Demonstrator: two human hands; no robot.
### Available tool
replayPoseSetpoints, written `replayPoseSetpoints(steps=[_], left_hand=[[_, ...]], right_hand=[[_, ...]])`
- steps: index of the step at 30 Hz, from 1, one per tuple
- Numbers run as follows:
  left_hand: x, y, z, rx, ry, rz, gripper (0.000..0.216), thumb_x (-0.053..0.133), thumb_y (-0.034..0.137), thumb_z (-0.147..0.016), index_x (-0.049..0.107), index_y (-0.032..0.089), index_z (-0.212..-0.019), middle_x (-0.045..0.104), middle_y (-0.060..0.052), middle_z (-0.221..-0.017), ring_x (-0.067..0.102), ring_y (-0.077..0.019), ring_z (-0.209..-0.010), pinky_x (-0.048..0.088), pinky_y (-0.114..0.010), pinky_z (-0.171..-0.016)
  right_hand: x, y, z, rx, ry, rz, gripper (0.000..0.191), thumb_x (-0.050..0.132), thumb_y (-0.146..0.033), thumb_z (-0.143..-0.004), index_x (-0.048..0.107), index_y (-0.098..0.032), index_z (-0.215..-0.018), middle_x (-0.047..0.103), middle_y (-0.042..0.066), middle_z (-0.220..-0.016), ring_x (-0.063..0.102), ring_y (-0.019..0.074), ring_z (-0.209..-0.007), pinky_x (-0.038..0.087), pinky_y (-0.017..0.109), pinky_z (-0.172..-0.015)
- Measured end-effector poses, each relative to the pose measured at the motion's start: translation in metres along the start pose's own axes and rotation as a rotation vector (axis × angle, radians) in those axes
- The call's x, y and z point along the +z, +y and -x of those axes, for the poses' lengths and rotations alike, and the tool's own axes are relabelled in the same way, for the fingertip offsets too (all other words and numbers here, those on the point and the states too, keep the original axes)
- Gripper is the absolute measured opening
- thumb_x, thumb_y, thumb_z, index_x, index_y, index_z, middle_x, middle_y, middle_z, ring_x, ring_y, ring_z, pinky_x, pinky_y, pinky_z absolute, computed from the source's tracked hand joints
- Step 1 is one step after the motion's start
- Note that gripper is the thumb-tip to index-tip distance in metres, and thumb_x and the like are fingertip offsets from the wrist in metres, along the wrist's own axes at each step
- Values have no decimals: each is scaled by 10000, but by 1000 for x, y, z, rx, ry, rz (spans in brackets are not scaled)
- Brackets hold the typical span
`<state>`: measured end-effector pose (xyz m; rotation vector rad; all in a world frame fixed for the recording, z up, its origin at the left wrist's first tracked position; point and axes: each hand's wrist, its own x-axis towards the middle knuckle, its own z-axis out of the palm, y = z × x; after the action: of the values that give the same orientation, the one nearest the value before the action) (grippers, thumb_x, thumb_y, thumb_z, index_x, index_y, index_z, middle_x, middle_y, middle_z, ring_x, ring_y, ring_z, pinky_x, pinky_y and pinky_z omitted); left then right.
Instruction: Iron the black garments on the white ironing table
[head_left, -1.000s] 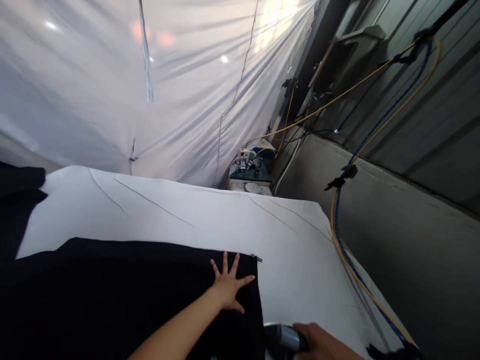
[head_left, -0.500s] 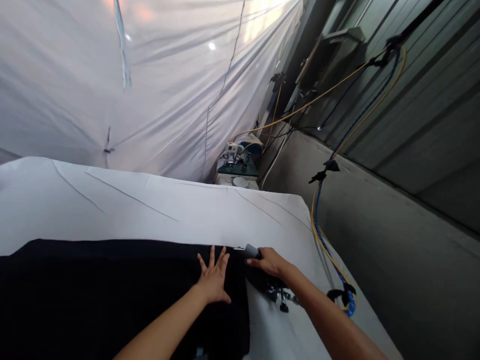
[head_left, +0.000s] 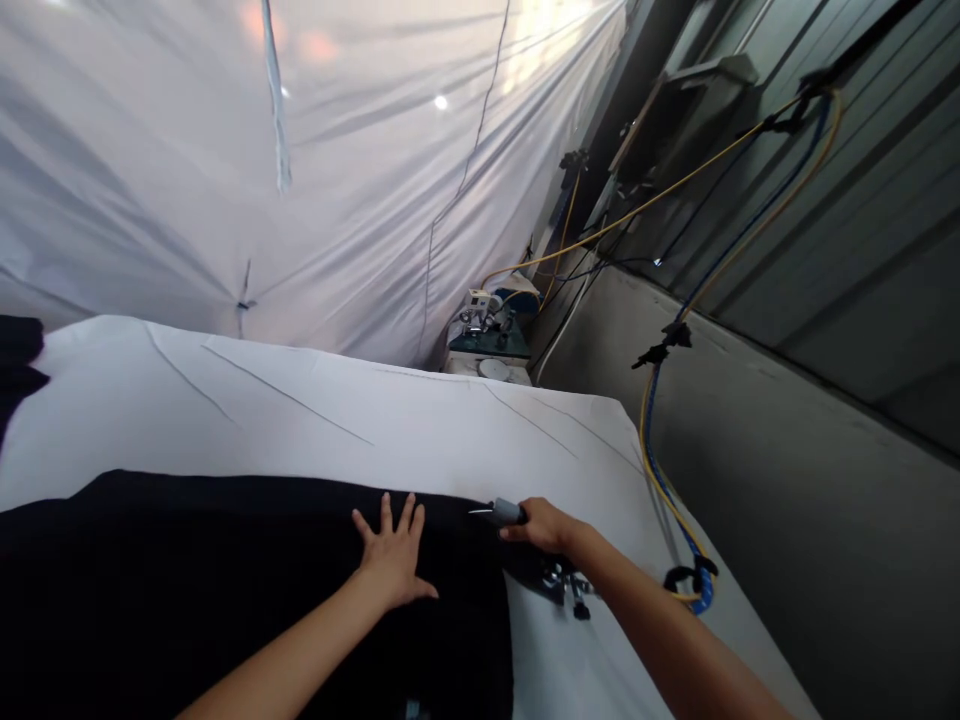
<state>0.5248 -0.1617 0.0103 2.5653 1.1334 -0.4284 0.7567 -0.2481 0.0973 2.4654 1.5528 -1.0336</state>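
Black cloth (head_left: 225,590), which looks like a garment, lies spread over the white-covered table. My left hand (head_left: 391,562) rests flat on it near the far edge, fingers spread wide. To the right, my right hand (head_left: 546,526) is wrapped round the grey handle of a steam iron (head_left: 553,582). The iron sits at the cloth's right end, partly over it and partly over the white cover. My hand and forearm hide much of the iron's body, and its soleplate cannot be seen.
A blue and yellow hose-and-cable bundle (head_left: 651,440) hangs along the table's right side. The white table cover (head_left: 420,430) shows beyond the cloth. Past its far edge stands a machine (head_left: 489,335) before a white sheet curtain (head_left: 360,200). A low wall (head_left: 750,440) runs on the right.
My left hand has slid left over the cloth, away from the iron. The iron has shifted slightly left and nearer relative to the cloth. More dark fabric shows at the left edge.
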Motion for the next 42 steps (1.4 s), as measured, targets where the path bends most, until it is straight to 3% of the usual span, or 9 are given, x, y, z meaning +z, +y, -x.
replayPoseSetpoints(steps=[8,15,20,27,34,38,40,42], left_hand=[[0,-3,1,1,-32,25,1187,589,678,-418,57,238,-1384,-130,-80,-1455,-262,-454,-1214,-51,-771,-825],[1,-3,-2,81,19,37,1175,634,646,-387,80,323,-1372,-113,-70,-1462,-308,-426,-1196,-131,-758,-802],[6,-6,-11,53,-59,65,1230,646,629,-357,46,293,-1378,-214,-28,-1433,-363,-429,-1154,-100,-788,-770],[8,-6,-13,69,-56,90,1272,656,642,-318,53,282,-1380,-237,-35,-1425,-394,-422,-1134,-108,-782,-772],[11,-7,-13,63,-77,85,1307,653,656,-300,29,269,-1382,-260,-35,-1421,-405,-428,-1128,-136,-776,-757],[1,-9,-14,81,-45,138,1182,638,661,-377,142,273,-1377,-85,-80,-1472,-239,-486,-1216,-71,-775,-802],[-11,-12,-19,82,47,194,810,517,617,-615,297,295,-1324,179,-103,-1446,27,-451,-1277,27,-740,-866],[-24,-13,-28,82,162,230,427,343,448,-811,455,312,-1200,434,-94,-1286,307,-334,-1204,149,-654,-913]], right_hand=[[-3,-3,4,15,-44,0,362,606,-481,-615,648,-156,-766,594,10,-699,508,123,-622,338,204,-508],[-3,-2,11,60,-82,5,341,604,-466,-616,654,-160,-758,596,9,-697,511,129,-624,333,211,-512],[-5,-1,18,94,-25,117,446,583,-576,-601,648,-196,-825,633,30,-793,551,184,-721,346,241,-564],[-1,7,20,58,52,47,401,570,-549,-641,624,-193,-818,640,19,-791,547,154,-705,329,216,-549],[-8,-16,0,45,71,88,471,554,-608,-631,647,-187,-821,643,32,-765,548,151,-660,316,219,-513],[-1,-23,-7,74,71,96,510,541,-639,-624,655,-188,-832,648,36,-775,560,156,-671,324,218,-524],[4,-21,-5,83,70,94,525,528,-646,-635,655,-185,-852,652,40,-787,565,157,-685,330,217,-537],[7,-18,-1,96,71,98,528,527,-646,-637,655,-183,-858,654,44,-787,569,160,-689,330,218,-540]])
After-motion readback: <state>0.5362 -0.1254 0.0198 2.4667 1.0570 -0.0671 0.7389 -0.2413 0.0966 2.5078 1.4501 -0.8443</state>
